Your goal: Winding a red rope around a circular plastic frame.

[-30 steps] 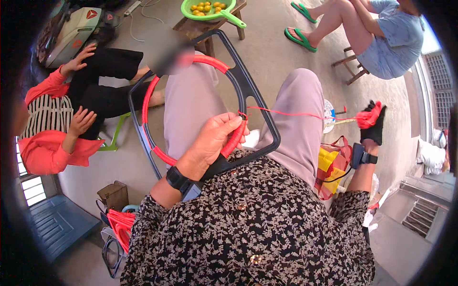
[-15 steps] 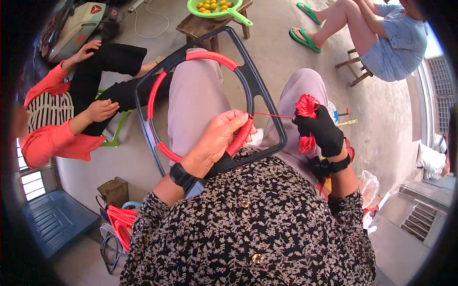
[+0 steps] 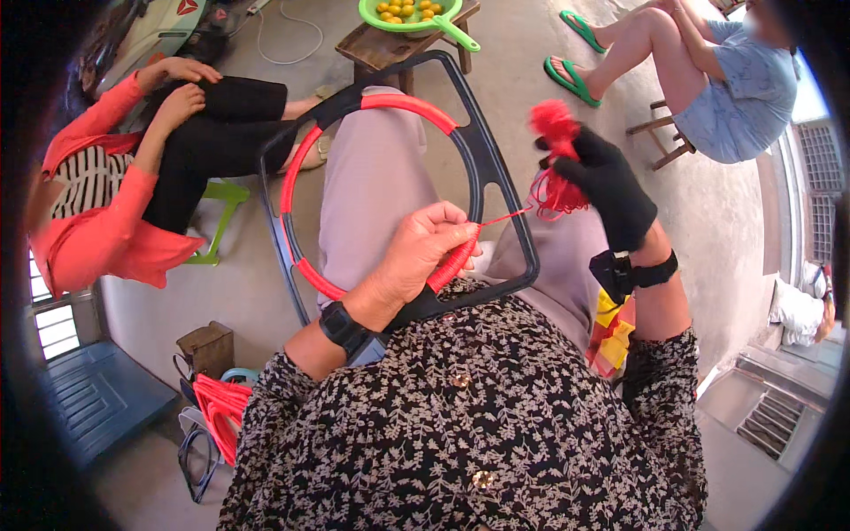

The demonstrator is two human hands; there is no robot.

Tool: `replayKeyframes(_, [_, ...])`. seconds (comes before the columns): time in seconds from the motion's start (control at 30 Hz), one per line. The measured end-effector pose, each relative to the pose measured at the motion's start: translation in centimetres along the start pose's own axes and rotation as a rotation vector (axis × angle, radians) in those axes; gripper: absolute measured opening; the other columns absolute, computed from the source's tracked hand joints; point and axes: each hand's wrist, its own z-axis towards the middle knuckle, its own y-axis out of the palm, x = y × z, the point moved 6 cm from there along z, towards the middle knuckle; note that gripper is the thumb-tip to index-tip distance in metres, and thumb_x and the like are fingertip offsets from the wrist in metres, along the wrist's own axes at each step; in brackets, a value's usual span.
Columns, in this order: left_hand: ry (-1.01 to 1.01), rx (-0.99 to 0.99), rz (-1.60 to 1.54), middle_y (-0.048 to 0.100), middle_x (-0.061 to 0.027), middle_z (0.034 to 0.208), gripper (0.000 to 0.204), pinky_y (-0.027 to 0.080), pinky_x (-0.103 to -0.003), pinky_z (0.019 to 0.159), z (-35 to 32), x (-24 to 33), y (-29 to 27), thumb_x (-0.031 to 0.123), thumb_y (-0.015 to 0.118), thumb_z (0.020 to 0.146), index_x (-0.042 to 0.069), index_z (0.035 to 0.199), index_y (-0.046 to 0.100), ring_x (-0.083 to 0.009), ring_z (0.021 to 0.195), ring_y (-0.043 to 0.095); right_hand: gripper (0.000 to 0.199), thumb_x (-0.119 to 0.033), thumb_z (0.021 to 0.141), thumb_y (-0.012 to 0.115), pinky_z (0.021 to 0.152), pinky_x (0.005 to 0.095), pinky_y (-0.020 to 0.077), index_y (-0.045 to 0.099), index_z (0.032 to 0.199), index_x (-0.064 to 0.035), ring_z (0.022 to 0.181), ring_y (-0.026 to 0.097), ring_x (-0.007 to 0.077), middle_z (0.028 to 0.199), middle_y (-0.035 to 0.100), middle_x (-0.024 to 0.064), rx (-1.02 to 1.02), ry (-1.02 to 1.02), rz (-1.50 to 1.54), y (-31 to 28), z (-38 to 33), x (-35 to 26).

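Observation:
My bare left hand [image 3: 423, 252] pinches the lower right of a ring set inside a black, rounded plastic frame [image 3: 482, 155]. Tight turns of red cord [image 3: 454, 264] cover the ring under my fingers. Other stretches of the ring have red covering [image 3: 409, 107], with bare black between them. In a black glove, my right hand [image 3: 615, 190] is closed around a bundle of red cord [image 3: 553, 124], right of the frame. A short strand runs from that bundle over the frame's right bar to my left fingertips. The frame rests against my lap and left thigh.
A person in a coral top [image 3: 115, 221] sits close on the left, another in light blue [image 3: 744, 88] on a stool at far right. A green colander of yellow fruit [image 3: 416, 25] stands on a wooden stool [image 3: 381, 53] ahead. Red-covered pieces [image 3: 221, 403] lie at lower left.
My right hand has swung up and away with the cord bundle, which now hangs looser. My left hand keeps its grip on the ring. The person at left has brought their hands together.

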Motion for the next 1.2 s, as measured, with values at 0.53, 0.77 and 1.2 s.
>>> replayKeyframes(0.53, [0.53, 0.13, 0.564, 0.058, -0.0065, 0.096, 0.045, 0.043, -0.03, 0.084, -0.1, 0.0, -0.6, 0.013, 0.064, 0.082, 0.002, 0.121, 0.046, -0.0145, 0.09, 0.054, 0.017, -0.016, 0.07, 0.054, 0.103, 0.0556, 0.0262, 0.065, 0.08, -0.0082, 0.109, 0.052, 0.0332, 0.102, 0.06, 0.014, -0.403, -0.828, -1.123, 15.4, 1.2, -6.4])
replayKeyframes(0.77, [0.278, -0.082, 0.316, 0.053, -0.0017, 0.086, 0.021, 0.043, -0.026, 0.076, -0.3, -0.2, 0.5, 0.014, 0.053, 0.09, 0.001, 0.106, 0.047, -0.0099, 0.081, 0.051, 0.044, -0.011, 0.062, 0.066, 0.1, 0.0512, 0.0304, 0.058, 0.106, -0.015, 0.109, 0.05, 0.0293, 0.101, 0.058, 0.0078, -0.288, -0.392, -0.876, 10.0, -0.3, -7.7])
replayKeyframes(1.2, [0.178, -0.049, -0.079, 0.05, 0.003, 0.066, 0.017, 0.043, -0.022, 0.048, 1.2, -1.2, -0.6, 0.024, 0.055, 0.091, 0.009, 0.085, 0.049, -0.0063, 0.054, 0.051, 0.027, -0.016, 0.061, 0.07, 0.099, 0.0509, 0.0322, 0.062, 0.086, -0.0123, 0.106, 0.053, 0.0266, 0.098, 0.059, 0.0073, -0.081, -0.621, -0.901, 11.2, -5.6, -6.2])
